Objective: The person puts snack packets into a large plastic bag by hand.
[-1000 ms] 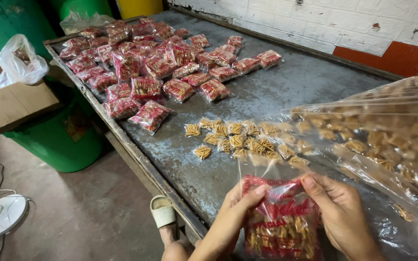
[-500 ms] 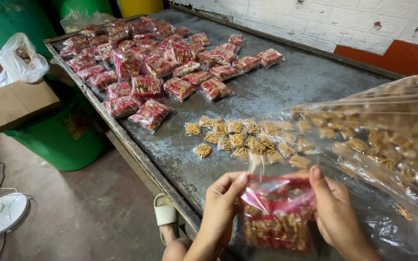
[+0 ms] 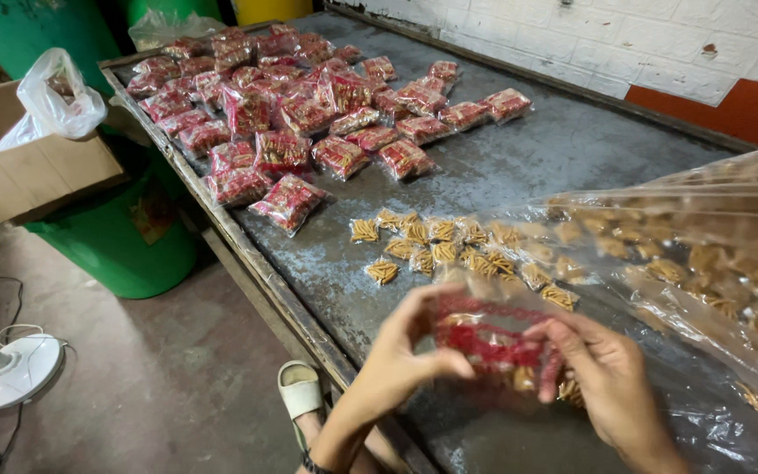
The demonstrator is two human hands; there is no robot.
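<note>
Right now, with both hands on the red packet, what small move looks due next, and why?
Probably set the red packet down with the filled packets: left hand and right hand pinch its top, snacks already inside, and the finished ones lie across the metal table.

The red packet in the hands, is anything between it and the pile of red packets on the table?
Yes. The packet is held by both hands, left hand and right hand. Between it and the pile lie loose snack bundles on the table.
</note>
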